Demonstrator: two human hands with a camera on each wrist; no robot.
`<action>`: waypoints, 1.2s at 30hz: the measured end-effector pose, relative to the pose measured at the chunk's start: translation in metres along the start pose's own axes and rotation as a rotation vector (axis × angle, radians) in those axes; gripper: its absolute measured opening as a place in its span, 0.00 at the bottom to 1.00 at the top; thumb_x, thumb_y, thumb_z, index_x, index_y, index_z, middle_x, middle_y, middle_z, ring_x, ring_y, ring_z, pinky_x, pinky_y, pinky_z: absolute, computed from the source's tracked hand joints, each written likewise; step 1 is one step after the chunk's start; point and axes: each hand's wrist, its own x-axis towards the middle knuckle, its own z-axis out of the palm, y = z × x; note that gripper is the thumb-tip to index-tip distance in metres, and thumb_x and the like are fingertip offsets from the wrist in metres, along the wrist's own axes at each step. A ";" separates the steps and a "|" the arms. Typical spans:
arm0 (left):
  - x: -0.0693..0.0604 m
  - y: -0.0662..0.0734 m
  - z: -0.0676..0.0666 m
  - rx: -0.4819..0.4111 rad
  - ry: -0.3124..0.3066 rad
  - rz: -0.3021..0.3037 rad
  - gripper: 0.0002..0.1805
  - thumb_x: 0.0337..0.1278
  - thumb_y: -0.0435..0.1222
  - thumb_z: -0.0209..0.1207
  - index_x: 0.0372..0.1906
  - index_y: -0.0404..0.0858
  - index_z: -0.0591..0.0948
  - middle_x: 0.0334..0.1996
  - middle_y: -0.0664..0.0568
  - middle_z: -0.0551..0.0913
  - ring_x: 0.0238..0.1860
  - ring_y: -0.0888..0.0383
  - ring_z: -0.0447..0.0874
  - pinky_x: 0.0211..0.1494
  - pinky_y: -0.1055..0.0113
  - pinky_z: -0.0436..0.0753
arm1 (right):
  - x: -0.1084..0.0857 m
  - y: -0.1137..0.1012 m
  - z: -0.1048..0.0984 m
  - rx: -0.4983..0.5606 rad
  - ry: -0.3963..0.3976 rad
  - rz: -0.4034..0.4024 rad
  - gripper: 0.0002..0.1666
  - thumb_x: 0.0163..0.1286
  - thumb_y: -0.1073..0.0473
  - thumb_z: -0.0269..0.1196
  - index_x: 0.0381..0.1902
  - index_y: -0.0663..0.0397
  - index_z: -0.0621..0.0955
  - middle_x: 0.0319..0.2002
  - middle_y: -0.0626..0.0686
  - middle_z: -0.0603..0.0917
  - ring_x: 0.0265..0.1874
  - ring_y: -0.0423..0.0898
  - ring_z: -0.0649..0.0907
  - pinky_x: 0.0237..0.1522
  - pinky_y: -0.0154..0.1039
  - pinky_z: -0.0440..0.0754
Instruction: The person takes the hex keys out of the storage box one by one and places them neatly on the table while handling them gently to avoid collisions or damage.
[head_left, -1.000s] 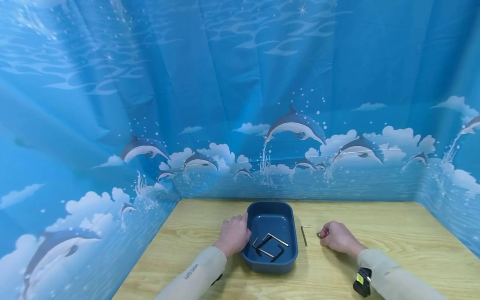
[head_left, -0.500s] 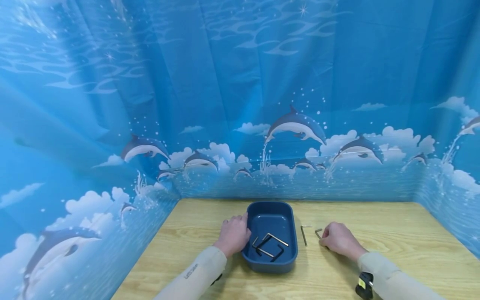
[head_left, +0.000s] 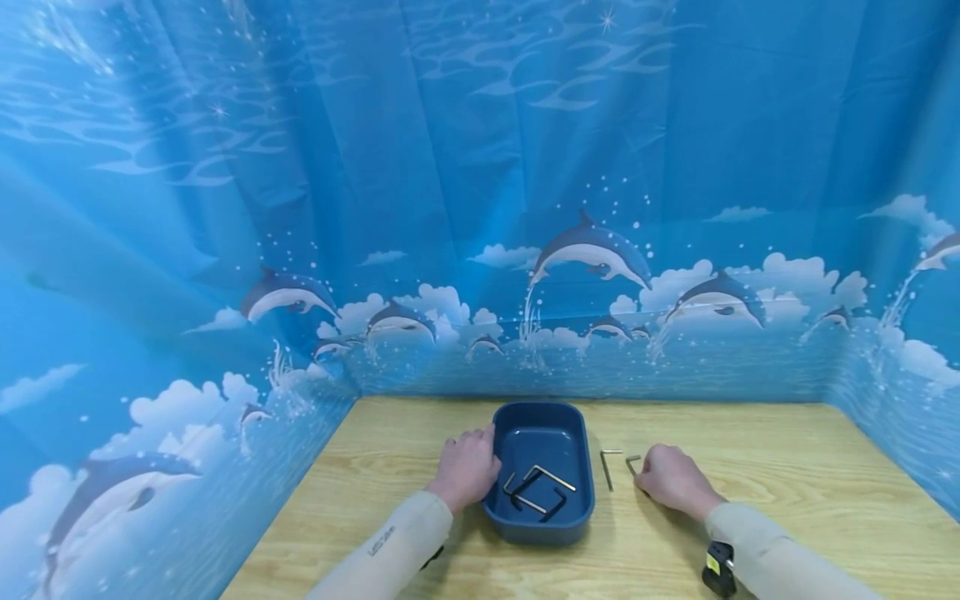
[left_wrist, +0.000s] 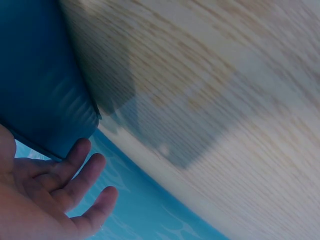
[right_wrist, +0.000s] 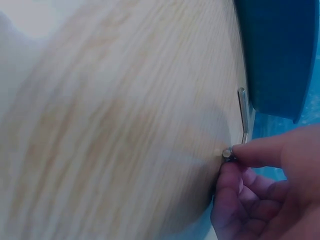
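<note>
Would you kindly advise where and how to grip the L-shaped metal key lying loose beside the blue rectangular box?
Probably pinch the key's long arm midway, from above and the right: it lies flat, with the box close on its left.

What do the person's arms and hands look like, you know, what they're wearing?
Both arms have long pale beige sleeves reaching the wrists. The left sleeve carries small dark lettering, too small to read surely. At the right sleeve's cuff is a black device with a yellow label. The left hand and right hand are ungloved.
</note>
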 end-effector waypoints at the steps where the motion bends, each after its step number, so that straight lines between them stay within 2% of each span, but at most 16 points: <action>1: 0.000 0.000 0.000 -0.003 0.000 -0.002 0.29 0.66 0.40 0.57 0.70 0.36 0.73 0.57 0.42 0.84 0.57 0.45 0.83 0.59 0.41 0.79 | 0.001 -0.001 0.000 0.001 0.001 0.003 0.27 0.62 0.61 0.64 0.07 0.45 0.66 0.08 0.41 0.57 0.11 0.37 0.57 0.17 0.31 0.55; 15: 0.000 0.002 -0.002 -0.022 -0.004 0.001 0.29 0.66 0.40 0.56 0.70 0.35 0.73 0.57 0.42 0.84 0.57 0.45 0.83 0.59 0.41 0.79 | 0.010 -0.004 0.004 0.025 -0.002 0.035 0.27 0.62 0.62 0.62 0.07 0.44 0.66 0.08 0.41 0.57 0.11 0.38 0.57 0.17 0.32 0.58; 28: -0.001 0.001 -0.001 -0.036 -0.018 -0.016 0.29 0.66 0.40 0.57 0.70 0.36 0.72 0.57 0.42 0.83 0.58 0.45 0.82 0.60 0.40 0.77 | 0.013 -0.007 0.007 0.020 0.028 0.025 0.26 0.61 0.62 0.61 0.07 0.44 0.65 0.09 0.41 0.57 0.11 0.38 0.57 0.17 0.32 0.56; 36: -0.001 0.001 0.000 -0.031 0.004 -0.007 0.28 0.66 0.40 0.56 0.69 0.35 0.73 0.56 0.42 0.84 0.57 0.45 0.82 0.59 0.40 0.78 | 0.014 -0.007 0.008 0.026 0.021 0.042 0.25 0.62 0.61 0.61 0.07 0.44 0.66 0.09 0.41 0.58 0.11 0.38 0.58 0.17 0.32 0.57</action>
